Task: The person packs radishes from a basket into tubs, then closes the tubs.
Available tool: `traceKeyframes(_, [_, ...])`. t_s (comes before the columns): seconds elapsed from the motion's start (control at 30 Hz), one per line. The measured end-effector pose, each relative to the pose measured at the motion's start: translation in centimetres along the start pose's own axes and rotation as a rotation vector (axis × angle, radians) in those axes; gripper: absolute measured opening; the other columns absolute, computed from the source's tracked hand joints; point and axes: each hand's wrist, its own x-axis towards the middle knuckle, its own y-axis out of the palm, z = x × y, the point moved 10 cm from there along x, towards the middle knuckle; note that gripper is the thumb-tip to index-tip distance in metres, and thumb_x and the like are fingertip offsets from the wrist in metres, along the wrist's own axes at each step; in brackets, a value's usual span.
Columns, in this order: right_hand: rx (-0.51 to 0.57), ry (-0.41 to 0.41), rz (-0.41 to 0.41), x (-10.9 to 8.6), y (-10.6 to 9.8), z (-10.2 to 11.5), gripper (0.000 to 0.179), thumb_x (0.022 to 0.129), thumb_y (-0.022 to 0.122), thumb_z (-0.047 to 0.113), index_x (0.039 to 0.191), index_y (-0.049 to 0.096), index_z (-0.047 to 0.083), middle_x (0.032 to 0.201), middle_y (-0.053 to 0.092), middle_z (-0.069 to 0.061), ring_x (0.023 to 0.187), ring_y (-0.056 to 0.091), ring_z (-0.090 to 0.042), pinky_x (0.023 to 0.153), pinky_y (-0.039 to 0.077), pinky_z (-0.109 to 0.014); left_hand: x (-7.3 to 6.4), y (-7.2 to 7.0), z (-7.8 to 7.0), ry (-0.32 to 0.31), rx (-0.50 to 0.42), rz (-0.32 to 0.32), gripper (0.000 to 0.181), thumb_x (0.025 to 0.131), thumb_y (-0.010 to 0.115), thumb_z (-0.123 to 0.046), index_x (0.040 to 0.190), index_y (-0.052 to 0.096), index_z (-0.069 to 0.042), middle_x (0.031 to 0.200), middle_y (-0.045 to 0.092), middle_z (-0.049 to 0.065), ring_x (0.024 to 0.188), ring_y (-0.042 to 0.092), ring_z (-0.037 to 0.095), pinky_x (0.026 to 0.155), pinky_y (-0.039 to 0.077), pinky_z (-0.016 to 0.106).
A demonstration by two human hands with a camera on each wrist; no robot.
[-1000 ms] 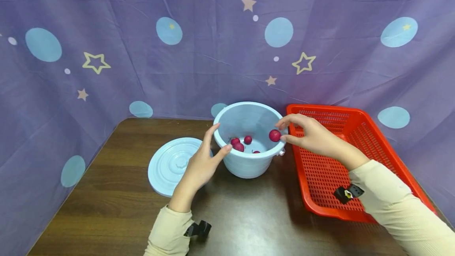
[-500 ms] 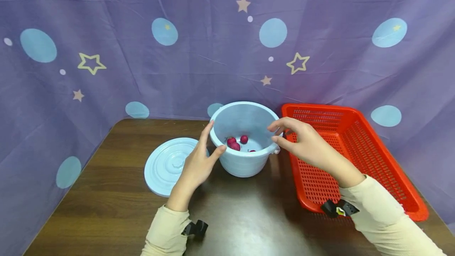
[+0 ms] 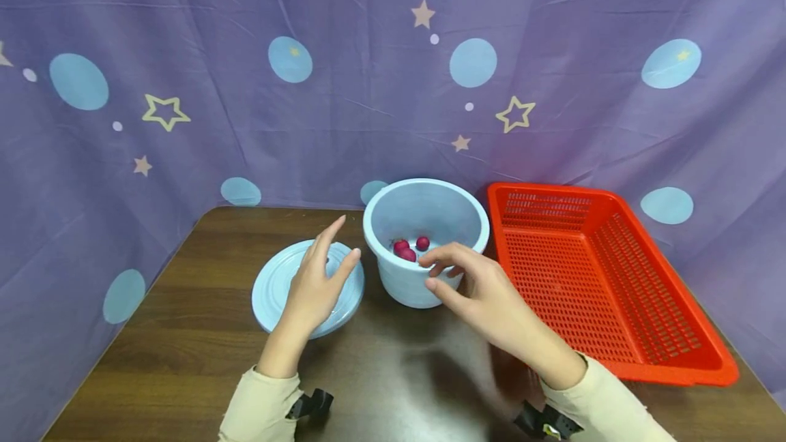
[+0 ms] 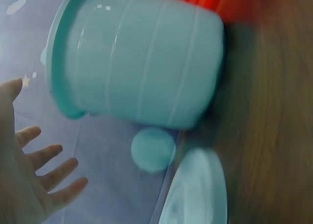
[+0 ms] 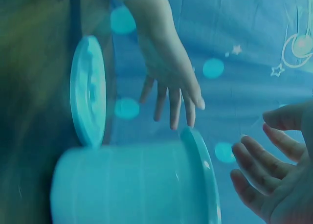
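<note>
A light-blue bucket stands upright on the table, and its lid lies to its left. Inside the bucket lie several small round dark-red things, some with thin stem-like wisps; their kind is unclear. My left hand is above the lid, fingers spread and holding nothing; whether it touches the lid cannot be told from the head view, but the left wrist view shows the hand apart from it. In front of the bucket's right side hangs my right hand, fingers loosely bent, nothing in its grasp.
A red perforated plastic basket stands right of the bucket, close to it. Behind the brown wooden table hangs a purple curtain with stars and dots.
The right hand let a round red thing go over the bucket, then drew back toward me and left. The left hand moved from the bucket's rim leftward over the lid.
</note>
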Motion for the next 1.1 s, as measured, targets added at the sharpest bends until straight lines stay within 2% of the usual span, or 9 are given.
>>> traceKeyframes(0.1, [0.044,-0.025,-0.022,-0.3,1.3,0.3,0.024,0.089,0.073,0.004,0.112,0.068,0.009,0.103,0.068,0.004,0.093,0.063,-0.011,0.076,0.052,-0.030,-0.4,-1.3,0.9,0.028,0.009,-0.013,0.059,0.100,0.055,-0.045,0.154,0.035,-0.028,0.154,0.040,0.002,0.133,0.043,0.029,0.100,0.040,0.052])
traceKeyframes(0.2, [0.130,-0.024,-0.063,-0.5,2.8,0.2,0.023,0.090,0.071,0.004,0.112,0.068,0.009,0.104,0.069,0.004,0.094,0.064,-0.012,0.077,0.052,-0.032,-0.7,-2.7,2.0,0.048,0.032,-0.010,0.056,0.100,0.058,-0.040,0.152,0.040,-0.027,0.152,0.043,0.004,0.133,0.044,0.029,0.100,0.040,0.051])
traceKeyframes(0.33, [0.275,-0.018,-0.150,-0.7,4.8,-0.5,0.019,0.093,0.067,0.004,0.112,0.069,0.008,0.103,0.070,-0.002,0.094,0.065,-0.016,0.080,0.052,-0.032,-0.9,-4.6,3.4,0.077,0.035,0.003,0.050,0.100,0.060,-0.035,0.147,0.048,-0.022,0.147,0.048,0.004,0.131,0.044,0.029,0.100,0.038,0.051])
traceKeyframes(0.47, [0.404,0.043,-0.199,-0.5,7.0,-1.7,0.018,0.094,0.066,0.005,0.112,0.069,0.007,0.105,0.070,-0.009,0.096,0.065,-0.019,0.082,0.051,-0.030,-1.0,-6.2,4.7,0.080,-0.001,0.029,0.048,0.100,0.061,-0.031,0.145,0.050,-0.016,0.146,0.049,0.006,0.133,0.043,0.030,0.102,0.036,0.053])
traceKeyframes(0.57, [0.459,0.120,-0.202,-0.2,8.9,-3.0,0.020,0.094,0.067,0.006,0.114,0.068,0.007,0.110,0.070,-0.009,0.100,0.065,-0.020,0.084,0.051,-0.030,-1.2,-6.7,6.1,0.037,-0.021,0.066,0.050,0.101,0.060,-0.031,0.146,0.048,-0.015,0.147,0.047,0.010,0.136,0.039,0.034,0.105,0.032,0.057])
traceKeyframes(0.7, [0.503,0.200,-0.207,0.2,11.2,-4.8,0.025,0.094,0.067,0.004,0.118,0.066,0.004,0.114,0.069,-0.009,0.104,0.064,-0.026,0.086,0.050,-0.030,-1.5,-6.9,8.3,-0.051,-0.062,0.118,0.054,0.101,0.060,-0.034,0.149,0.044,-0.015,0.150,0.043,0.014,0.138,0.036,0.037,0.107,0.029,0.061])
traceKeyframes(0.8, [0.526,0.251,-0.226,0.4,12.5,-6.3,0.028,0.093,0.066,0.002,0.121,0.064,0.001,0.115,0.068,-0.014,0.106,0.063,-0.031,0.086,0.049,-0.030,-1.7,-7.0,10.1,-0.110,-0.087,0.148,0.058,0.101,0.058,-0.035,0.151,0.040,-0.012,0.151,0.040,0.017,0.139,0.034,0.039,0.106,0.027,0.063])
traceKeyframes(0.97, [0.537,0.331,-0.246,0.4,14.2,-8.4,0.033,0.093,0.066,0.001,0.125,0.062,-0.003,0.121,0.064,-0.021,0.112,0.059,-0.037,0.088,0.048,-0.028,-2.3,-7.2,13.1,-0.215,-0.063,0.187,0.064,0.102,0.056,-0.039,0.152,0.035,-0.006,0.152,0.035,0.024,0.139,0.031,0.045,0.106,0.027,0.065])
traceKeyframes(1.1, [0.502,0.361,-0.247,0.4,15.1,-9.6,0.036,0.093,0.066,0.005,0.127,0.061,-0.003,0.124,0.064,-0.019,0.116,0.058,-0.037,0.093,0.048,-0.036,-2.8,-7.1,14.6,-0.280,-0.046,0.211,0.067,0.101,0.055,-0.042,0.153,0.032,-0.005,0.153,0.032,0.027,0.139,0.029,0.048,0.104,0.029,0.066])
